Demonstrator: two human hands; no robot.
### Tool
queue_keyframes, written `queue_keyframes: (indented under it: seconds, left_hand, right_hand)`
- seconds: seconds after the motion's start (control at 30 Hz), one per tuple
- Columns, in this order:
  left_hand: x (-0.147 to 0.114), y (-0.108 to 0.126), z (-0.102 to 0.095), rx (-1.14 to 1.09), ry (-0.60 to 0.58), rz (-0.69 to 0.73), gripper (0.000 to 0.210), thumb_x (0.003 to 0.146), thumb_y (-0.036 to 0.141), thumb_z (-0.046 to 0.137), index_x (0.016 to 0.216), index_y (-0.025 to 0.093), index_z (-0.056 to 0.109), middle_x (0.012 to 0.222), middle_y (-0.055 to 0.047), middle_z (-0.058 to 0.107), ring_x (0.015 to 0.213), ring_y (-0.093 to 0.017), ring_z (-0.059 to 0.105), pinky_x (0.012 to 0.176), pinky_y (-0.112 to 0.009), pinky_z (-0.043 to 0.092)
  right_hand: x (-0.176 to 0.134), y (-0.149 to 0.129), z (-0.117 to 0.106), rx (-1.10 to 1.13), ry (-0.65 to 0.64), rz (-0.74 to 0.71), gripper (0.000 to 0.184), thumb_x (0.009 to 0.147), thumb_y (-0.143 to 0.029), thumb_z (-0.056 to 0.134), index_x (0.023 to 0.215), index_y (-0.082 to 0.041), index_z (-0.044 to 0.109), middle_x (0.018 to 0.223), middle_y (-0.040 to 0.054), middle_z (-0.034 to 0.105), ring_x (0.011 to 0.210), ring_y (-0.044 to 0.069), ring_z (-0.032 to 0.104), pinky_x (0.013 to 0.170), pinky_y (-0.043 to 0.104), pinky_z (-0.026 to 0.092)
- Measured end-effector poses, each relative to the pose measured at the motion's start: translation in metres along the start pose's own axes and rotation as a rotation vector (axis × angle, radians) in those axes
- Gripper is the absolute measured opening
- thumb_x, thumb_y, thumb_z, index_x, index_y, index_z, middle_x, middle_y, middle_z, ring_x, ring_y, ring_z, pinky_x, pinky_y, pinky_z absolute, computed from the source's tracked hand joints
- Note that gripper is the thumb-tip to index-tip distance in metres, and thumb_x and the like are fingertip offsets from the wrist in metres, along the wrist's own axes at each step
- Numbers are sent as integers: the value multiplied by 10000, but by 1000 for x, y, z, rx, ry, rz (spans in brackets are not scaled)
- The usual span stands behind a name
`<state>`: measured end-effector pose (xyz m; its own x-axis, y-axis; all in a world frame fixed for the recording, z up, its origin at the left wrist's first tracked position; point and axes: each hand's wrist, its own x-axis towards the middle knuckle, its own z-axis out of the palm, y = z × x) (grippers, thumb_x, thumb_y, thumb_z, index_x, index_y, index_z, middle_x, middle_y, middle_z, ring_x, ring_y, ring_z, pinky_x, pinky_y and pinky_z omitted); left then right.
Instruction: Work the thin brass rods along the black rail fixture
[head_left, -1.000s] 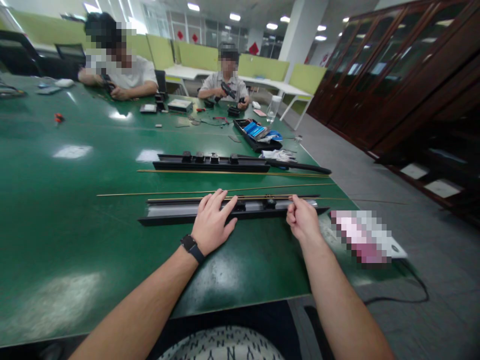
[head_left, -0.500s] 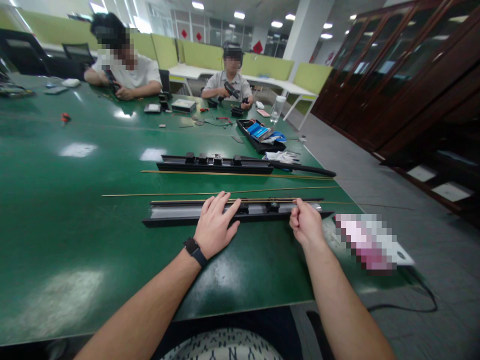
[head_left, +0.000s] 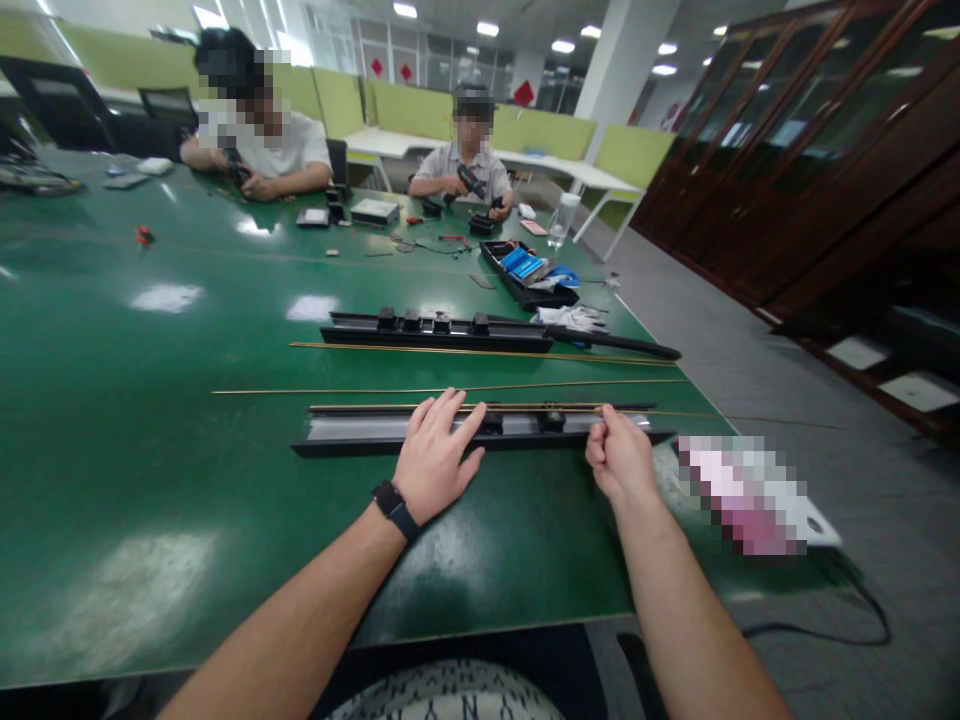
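Observation:
A long black rail [head_left: 360,430] with a silvery inner channel lies crosswise on the green table in front of me. Black blocks sit in it, one [head_left: 552,418] between my hands and another [head_left: 493,420] beside my left fingers. My left hand [head_left: 441,455], fingers spread, rests across the rail's middle and hides part of it. Near the rail's right end, my right hand [head_left: 622,455] is closed, with thumb and forefinger pinching a thin brass-coloured rod [head_left: 705,413]. That rod runs along the rail's far edge and sticks out past the table's right side.
Beyond lie loose thin rods [head_left: 345,391], a second black rail [head_left: 435,338] with several blocks, white gloves [head_left: 574,318] and a black tray [head_left: 529,290] of blue packets. At right is a pixelated box [head_left: 750,495]. Two people [head_left: 292,150] work across the table.
The whole view has shifted slightly, so things appear a little further right and lower. My left hand stays on the rail and my right hand keeps its pinch on the rod.

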<state>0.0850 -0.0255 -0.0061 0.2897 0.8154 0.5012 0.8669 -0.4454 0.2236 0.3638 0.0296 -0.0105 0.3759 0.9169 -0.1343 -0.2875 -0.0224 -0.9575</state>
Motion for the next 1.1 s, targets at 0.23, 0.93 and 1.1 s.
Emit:
queue_keyframes:
  seconds: [0.23,0.93,1.1]
  left_hand:
    - [1,1,-1,11,-3,-10,531,929,336,577,1447,238,511,1511,-152,494,1467,-324,378,1198,-546,294]
    - [-1,1,-1,29,5,5,537,929,349,583,1448,235,511,1511,-152,494,1464,-325,384,1196,-533,302]
    - [0,0,0,22,15,2,532,928,347,582,1446,246,511,1508,-146,498,1460,-325,392,1193,-540,306]
  right_hand:
    - [-2,-1,0,-26,-20,3,357,758,-468,817,858,-190,617,497,-71,531,275,47,349,240,146,230]
    - [-4,-2,2,-123,-95,56,433,685,-502,869,818,-177,614,479,-68,528,269,41,364,240,140,204]
    - [-6,-3,3,-92,-72,37,393,743,-505,815,859,-182,624,493,-62,546,276,49,365,243,147,204]
